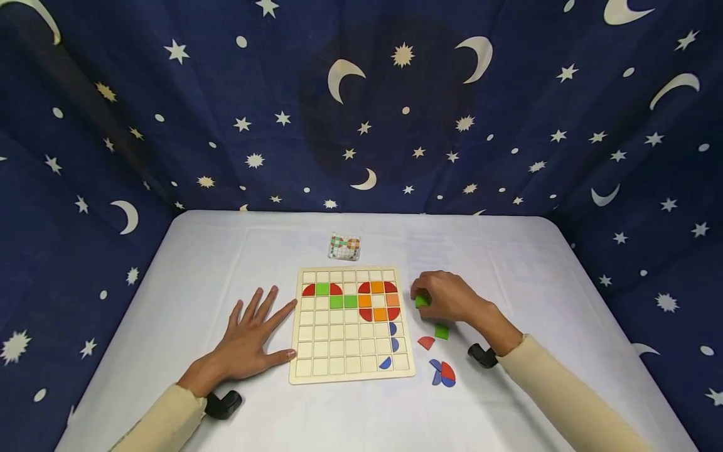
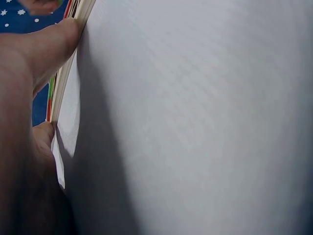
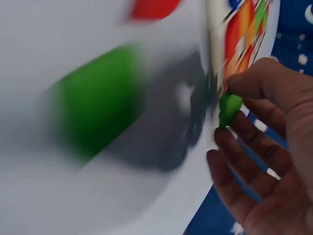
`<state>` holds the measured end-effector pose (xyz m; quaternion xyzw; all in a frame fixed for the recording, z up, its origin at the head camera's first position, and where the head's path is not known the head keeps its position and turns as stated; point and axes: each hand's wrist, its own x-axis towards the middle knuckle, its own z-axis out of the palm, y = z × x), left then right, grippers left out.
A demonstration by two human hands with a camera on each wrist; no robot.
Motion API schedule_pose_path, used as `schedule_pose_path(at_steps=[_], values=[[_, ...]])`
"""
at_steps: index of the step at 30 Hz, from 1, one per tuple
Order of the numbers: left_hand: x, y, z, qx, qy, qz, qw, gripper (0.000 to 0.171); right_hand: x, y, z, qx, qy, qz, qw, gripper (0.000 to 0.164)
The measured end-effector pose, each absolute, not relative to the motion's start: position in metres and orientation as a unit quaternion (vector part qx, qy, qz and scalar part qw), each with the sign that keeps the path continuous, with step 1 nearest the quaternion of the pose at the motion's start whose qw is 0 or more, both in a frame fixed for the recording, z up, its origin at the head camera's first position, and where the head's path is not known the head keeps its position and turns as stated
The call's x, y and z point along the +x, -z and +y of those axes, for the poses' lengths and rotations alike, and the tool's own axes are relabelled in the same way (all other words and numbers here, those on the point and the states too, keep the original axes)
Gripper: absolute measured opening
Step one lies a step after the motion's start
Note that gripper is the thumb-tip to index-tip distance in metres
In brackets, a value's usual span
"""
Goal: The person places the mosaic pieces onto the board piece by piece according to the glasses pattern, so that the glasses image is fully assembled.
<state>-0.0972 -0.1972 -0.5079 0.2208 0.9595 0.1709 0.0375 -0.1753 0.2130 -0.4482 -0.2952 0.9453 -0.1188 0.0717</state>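
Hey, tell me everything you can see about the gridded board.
The gridded board is squarish and pale, seemingly wood, with rounded corners and lines dividing it into cells. It lies flat on the white cloth, with red, green, orange and blue pieces on it. The left hand touches its left edge with thumb and index finger.

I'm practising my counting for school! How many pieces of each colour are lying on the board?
Red pieces: 6
Orange pieces: 4 (one looks paler)
Green pieces: 3
Blue pieces: 3
Total on the board: 16
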Motion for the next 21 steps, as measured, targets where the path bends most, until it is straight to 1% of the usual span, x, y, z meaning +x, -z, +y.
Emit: schedule_pose_path(at_steps=[5,10,16,21], values=[[-0.097,0.507,-0.197,0.222,-0.172,0.959,0.037,0.091,-0.187,0.447,0.155,-0.389,0.175,0.903,0.058,0.023],[-0.099,0.508,-0.198,0.225,-0.168,0.959,0.036,0.091,-0.193,0.449,0.107,-0.457,0.194,0.867,0.048,0.023],[-0.099,0.507,-0.199,0.227,-0.166,0.959,0.037,0.091,-0.195,0.457,0.062,-0.487,0.183,0.853,0.026,0.023],[-0.099,0.505,-0.199,0.232,-0.173,0.957,0.036,0.09,-0.19,0.465,0.038,-0.5,0.165,0.85,0.028,0.023]])
